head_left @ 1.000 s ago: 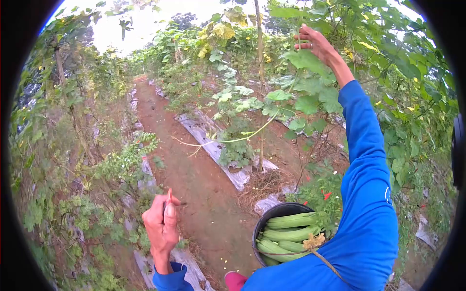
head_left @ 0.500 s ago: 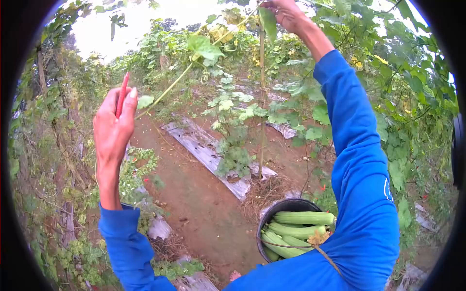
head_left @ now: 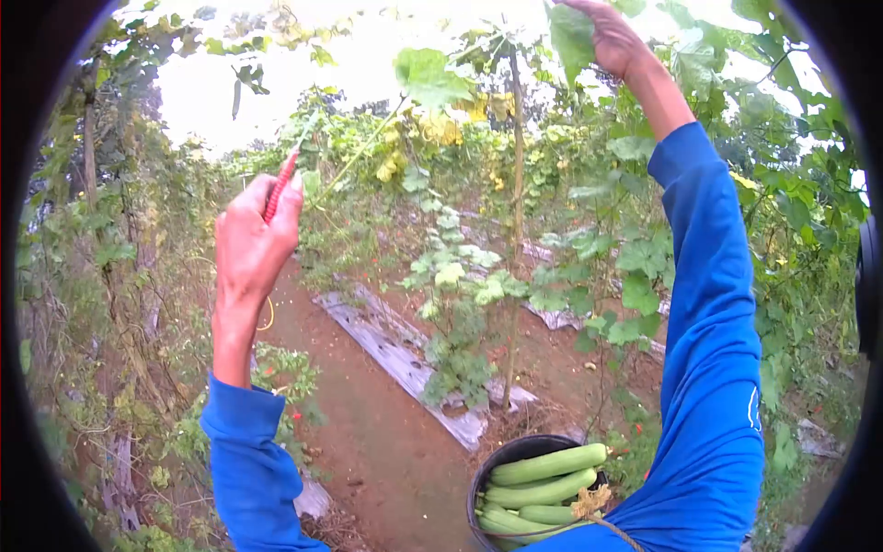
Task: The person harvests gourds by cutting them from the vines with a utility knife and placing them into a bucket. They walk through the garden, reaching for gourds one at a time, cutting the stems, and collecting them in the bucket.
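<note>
My left hand [head_left: 253, 239] is raised at the left, its fingers closed round a thin red tool [head_left: 282, 187] that points up. Just right of that hand a green vine stem [head_left: 354, 158] slants up to a broad leaf [head_left: 430, 78]. High at the upper right, my right hand [head_left: 612, 37] is beside a large green leaf [head_left: 572, 41]; its fingertips reach the top edge, and what they hold is unclear. Below, a black bucket [head_left: 475, 492] holds several long green gourds [head_left: 543, 489], with a brown rope [head_left: 616, 534] at its side.
A wooden pole [head_left: 517, 184] stands among the vines ahead. Silvery plastic sheeting [head_left: 395, 368] lies on the brown soil path [head_left: 368, 442]. Dense foliage [head_left: 120, 276] borders the left, and leafy vines [head_left: 791, 184] climb at the right.
Both hands have shifted right in the view, the right one also slightly up. The bucket appears lower and further left, and the background has moved with the camera.
</note>
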`<state>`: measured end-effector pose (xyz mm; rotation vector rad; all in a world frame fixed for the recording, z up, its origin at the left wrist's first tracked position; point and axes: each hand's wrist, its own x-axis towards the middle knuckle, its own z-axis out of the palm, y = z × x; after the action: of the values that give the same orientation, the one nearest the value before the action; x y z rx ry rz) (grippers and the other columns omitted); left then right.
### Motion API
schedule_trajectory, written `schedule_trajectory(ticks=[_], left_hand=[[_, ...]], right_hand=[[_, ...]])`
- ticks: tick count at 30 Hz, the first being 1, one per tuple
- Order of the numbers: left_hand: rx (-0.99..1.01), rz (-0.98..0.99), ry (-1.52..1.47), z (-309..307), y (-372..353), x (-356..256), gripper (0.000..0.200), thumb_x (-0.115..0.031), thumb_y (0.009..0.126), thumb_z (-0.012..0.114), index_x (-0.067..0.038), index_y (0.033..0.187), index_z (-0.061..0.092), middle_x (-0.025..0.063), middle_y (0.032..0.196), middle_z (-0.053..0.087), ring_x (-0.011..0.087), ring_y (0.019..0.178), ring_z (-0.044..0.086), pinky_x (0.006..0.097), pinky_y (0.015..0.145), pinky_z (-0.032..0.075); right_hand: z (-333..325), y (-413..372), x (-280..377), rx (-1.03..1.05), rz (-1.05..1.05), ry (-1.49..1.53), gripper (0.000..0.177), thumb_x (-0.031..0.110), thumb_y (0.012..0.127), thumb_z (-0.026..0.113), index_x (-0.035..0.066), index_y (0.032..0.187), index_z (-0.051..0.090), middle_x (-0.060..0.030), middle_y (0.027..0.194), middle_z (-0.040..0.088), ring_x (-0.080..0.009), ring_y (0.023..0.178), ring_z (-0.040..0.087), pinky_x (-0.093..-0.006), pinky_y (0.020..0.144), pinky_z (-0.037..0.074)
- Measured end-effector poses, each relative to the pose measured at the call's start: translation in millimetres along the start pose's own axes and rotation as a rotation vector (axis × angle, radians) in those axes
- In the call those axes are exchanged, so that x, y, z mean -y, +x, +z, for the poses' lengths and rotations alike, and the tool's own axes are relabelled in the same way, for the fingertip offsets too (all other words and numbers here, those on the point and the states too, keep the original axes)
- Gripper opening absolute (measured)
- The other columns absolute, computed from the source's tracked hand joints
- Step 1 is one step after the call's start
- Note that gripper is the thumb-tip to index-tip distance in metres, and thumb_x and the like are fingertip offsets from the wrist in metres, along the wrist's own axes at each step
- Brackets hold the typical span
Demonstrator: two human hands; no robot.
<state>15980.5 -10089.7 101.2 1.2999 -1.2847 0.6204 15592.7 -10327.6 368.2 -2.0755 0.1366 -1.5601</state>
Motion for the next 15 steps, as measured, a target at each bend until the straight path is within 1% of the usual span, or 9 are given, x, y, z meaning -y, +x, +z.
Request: schedule_trajectory(ticks=[1,2,4,8,9,11,12,14,15], left_hand=[[-0.002,0.007,0.02,3,-1,4,0.03,-0.031,0.093,0.061,-0.002,0.086,0.063,0.0105,0.06,0.053,0.0161,0.054,0.048,0.0368,0.053,0.038],[0.006,0.004,0.022,6,-1,9,0.029,-0.03,0.093,0.061,-0.001,0.088,0.063,0.0139,0.062,0.054,0.0198,0.054,0.05,0.0391,0.054,0.04],[-0.03,0.032,0.034,14,-1,22,0.029,-0.03,0.093,0.061,-0.001,0.086,0.062,0.0144,0.062,0.054,0.0233,0.054,0.052,0.0404,0.055,0.041],[-0.001,-0.039,0.137,17,0,34,0.029,-0.029,0.093,0.061,-0.001,0.084,0.061,0.0144,0.061,0.053,0.025,0.054,0.052,0.0409,0.055,0.041],[-0.009,-0.053,0.138,19,1,35,0.029,-0.029,0.093,0.06,-0.001,0.083,0.059,0.0142,0.061,0.052,0.0248,0.054,0.052,0.0409,0.055,0.041],[-0.033,-0.07,0.144,25,1,36,0.03,-0.028,0.094,0.06,-0.001,0.082,0.058,0.0141,0.06,0.052,0.0246,0.054,0.052,0.0409,0.055,0.041],[-0.034,-0.086,0.154,26,-1,37,0.03,-0.028,0.094,0.06,-0.001,0.081,0.058,0.0134,0.06,0.052,0.0241,0.054,0.051,0.0408,0.055,0.041],[-0.07,-0.103,0.176,25,-4,40,0.03,-0.028,0.094,0.059,-0.001,0.081,0.057,0.0128,0.06,0.052,0.0235,0.054,0.051,0.0408,0.055,0.04],[-0.077,-0.158,0.145,24,-7,42,0.031,-0.028,0.094,0.059,-0.001,0.081,0.057,0.0122,0.059,0.051,0.0222,0.054,0.052,0.0399,0.054,0.04]], right_hand=[[43,-18,8,-0.104,0.059,0.077,0.032,0.019,0.093,0.064,0.002,0.119,0.063,-0.0117,0.122,0.063,-0.0168,0.108,0.062,-0.0258,0.093,0.053],[40,-1,-12,-0.091,-0.043,0.031,0.028,0.014,0.093,0.062,0.0,0.117,0.063,-0.0118,0.122,0.063,-0.0149,0.102,0.064,-0.0212,0.085,0.058],[63,-6,-22,-0.049,-0.052,0.25,0.027,0.015,0.087,0.07,0.002,0.11,0.068,-0.0056,0.104,0.065,-0.0093,0.08,0.055,-0.0177,0.073,0.051],[52,45,-61,-0.002,-0.052,0.285,0.021,0.007,0.093,0.059,-0.003,0.111,0.064,-0.0124,0.119,0.065,-0.0105,0.092,0.067,-0.0095,0.064,0.057],[48,51,-64,0.034,0.008,0.331,0.022,0.007,0.093,0.06,-0.004,0.111,0.063,-0.0137,0.118,0.065,-0.0125,0.093,0.067,-0.0123,0.068,0.058],[48,69,-69,-0.065,0.073,0.294,0.032,0.01,0.092,0.062,-0.006,0.119,0.057,-0.0185,0.122,0.061,-0.0237,0.107,0.065,-0.0191,0.076,0.061],[39,84,-71,-0.05,0.064,0.307,0.032,0.01,0.092,0.062,-0.006,0.119,0.057,-0.0185,0.122,0.061,-0.0237,0.107,0.065,-0.0191,0.076,0.061],[15,137,-64,-0.02,-0.028,0.554,0.046,0.017,0.094,0.061,-0.006,0.131,0.045,-0.0222,0.133,0.052,-0.0345,0.118,0.058,-0.0317,0.082,0.062],[19,156,-40,-0.001,-0.039,0.568,0.046,0.017,0.094,0.061,-0.006,0.131,0.045,-0.0222,0.133,0.052,-0.0345,0.118,0.058,-0.0317,0.082,0.062]])
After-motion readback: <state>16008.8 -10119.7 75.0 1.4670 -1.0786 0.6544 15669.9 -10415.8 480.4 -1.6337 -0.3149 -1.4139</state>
